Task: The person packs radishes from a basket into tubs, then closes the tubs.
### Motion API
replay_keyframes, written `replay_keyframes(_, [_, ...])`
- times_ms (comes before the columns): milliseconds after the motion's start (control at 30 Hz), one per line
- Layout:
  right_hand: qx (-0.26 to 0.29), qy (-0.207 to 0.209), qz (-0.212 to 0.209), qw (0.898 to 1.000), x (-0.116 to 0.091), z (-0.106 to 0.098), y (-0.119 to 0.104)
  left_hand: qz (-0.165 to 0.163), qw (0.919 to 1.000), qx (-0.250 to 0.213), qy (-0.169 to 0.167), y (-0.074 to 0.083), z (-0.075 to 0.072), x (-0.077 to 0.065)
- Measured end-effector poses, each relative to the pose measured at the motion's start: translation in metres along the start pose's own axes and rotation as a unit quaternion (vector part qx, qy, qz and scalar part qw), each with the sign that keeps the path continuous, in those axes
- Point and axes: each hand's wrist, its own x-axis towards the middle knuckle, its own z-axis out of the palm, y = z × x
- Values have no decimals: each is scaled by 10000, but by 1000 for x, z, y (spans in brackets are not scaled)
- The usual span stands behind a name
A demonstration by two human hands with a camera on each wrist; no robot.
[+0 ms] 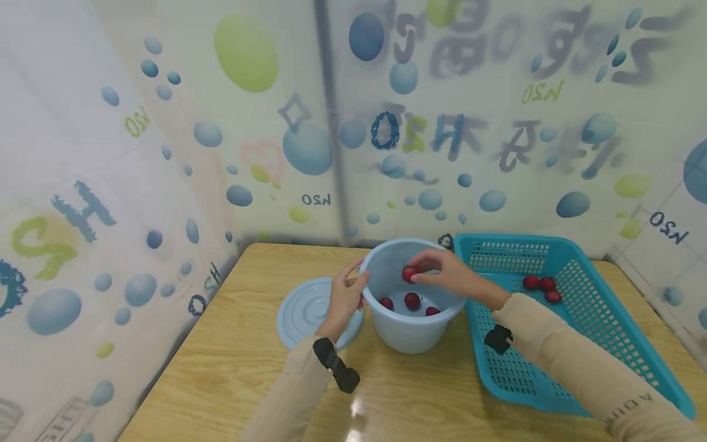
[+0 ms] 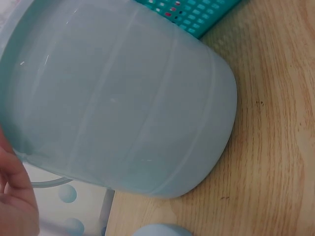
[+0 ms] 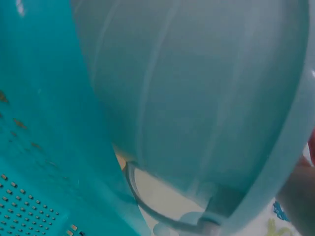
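A light blue plastic bucket (image 1: 411, 334) stands upright on the wooden table. My left hand (image 1: 345, 301) grips its left rim, thumb at the edge and fingers along the outside. Between the thumb and fingers of my right hand (image 1: 447, 273) is a round, dark red, plum-like fruit (image 1: 409, 274), held inside the bucket's mouth. Below it, several similar red fruits (image 1: 412, 301) lie on the bucket floor. In the left wrist view the bucket's ribbed wall (image 2: 118, 98) fills most of the picture, with part of the left hand (image 2: 17, 196) at the lower left.
A teal perforated basket (image 1: 607, 319) sits right beside the bucket, with 3 red fruits (image 1: 547, 284) towards its back. The round blue lid (image 1: 293, 313) lies flat at the bucket's left. Behind the table hangs a patterned curtain (image 1: 265, 153). A thin bucket handle (image 3: 157, 214) curves down at the back.
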Motion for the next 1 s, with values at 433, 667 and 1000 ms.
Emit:
replay_keyframes(433, [-79, -73, -63, 9999, 10, 19, 4, -81, 9997, -88, -228, 20, 0, -11])
replay_keyframes(667, [-158, -137, 46, 9998, 19, 25, 3, -87, 9998, -94, -139, 3, -1, -1])
replay_keyframes(1000, [-327, -191, 146, 9992, 30, 28, -1, -93, 9999, 49, 22, -1, 0, 2])
